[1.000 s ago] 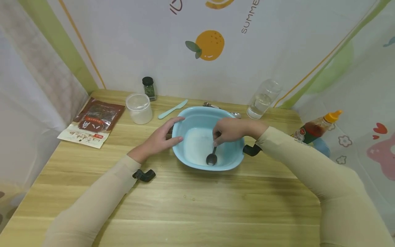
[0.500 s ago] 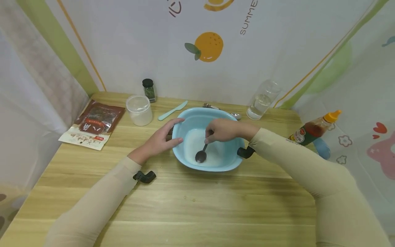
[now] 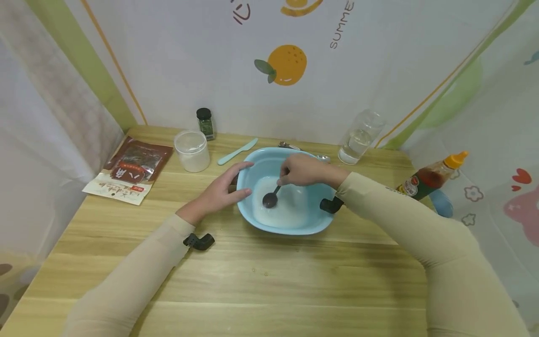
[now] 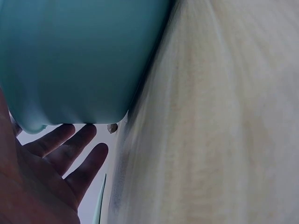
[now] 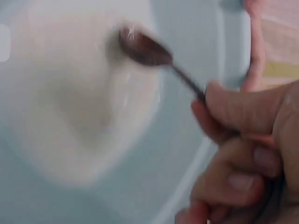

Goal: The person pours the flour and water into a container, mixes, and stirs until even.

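A light blue basin (image 3: 290,229) stands on the wooden table with milky white liquid (image 3: 290,213) in its bottom. My left hand (image 3: 216,194) holds the basin's left side, thumb and forefinger over the rim. In the left wrist view, the other fingers (image 4: 70,149) lie against the outer wall. Over the basin, my right hand (image 3: 301,169) pinches the handle of a dark spoon (image 3: 270,200) between thumb and fingers. The spoon's bowl is tilted down at the liquid, near the basin's left side. Part of the handle is hidden inside the hand.
Behind the basin lie a pale green knife (image 3: 237,151) and metal spoons (image 3: 323,158). A white-filled jar (image 3: 192,152), a green spice jar (image 3: 205,124) and a brown packet (image 3: 132,166) stand left. On the right are a glass of water (image 3: 355,140) and a sauce bottle (image 3: 429,178).
My right hand has moved the spoon through the liquid, from the front middle of the basin leftward, then back toward the far side. The left hand has stayed on the rim.
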`<state>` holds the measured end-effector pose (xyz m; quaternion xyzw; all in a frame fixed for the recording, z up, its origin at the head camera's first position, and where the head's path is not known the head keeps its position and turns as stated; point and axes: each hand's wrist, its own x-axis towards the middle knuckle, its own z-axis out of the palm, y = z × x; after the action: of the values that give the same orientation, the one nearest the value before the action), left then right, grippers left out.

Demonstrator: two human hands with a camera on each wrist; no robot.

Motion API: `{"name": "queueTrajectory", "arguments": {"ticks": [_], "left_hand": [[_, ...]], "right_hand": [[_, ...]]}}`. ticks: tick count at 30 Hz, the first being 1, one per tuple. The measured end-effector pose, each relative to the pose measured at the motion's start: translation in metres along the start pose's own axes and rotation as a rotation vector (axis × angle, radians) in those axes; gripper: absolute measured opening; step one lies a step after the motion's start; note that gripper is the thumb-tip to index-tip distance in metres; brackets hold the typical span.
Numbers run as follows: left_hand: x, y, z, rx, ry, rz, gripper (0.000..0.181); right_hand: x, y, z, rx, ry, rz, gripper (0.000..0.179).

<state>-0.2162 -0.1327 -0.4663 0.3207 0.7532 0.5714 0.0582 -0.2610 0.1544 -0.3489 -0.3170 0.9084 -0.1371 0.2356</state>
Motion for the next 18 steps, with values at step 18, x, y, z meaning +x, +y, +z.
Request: {"name": "queueTrajectory", "arguments": {"ticks": [18], "left_hand": [[0.0,-0.002,0.0,0.018,0.005,0.005,0.074]], "right_hand": [[0.004,0.012,-0.007,0.005,0.156,0.173,0.033]]}}
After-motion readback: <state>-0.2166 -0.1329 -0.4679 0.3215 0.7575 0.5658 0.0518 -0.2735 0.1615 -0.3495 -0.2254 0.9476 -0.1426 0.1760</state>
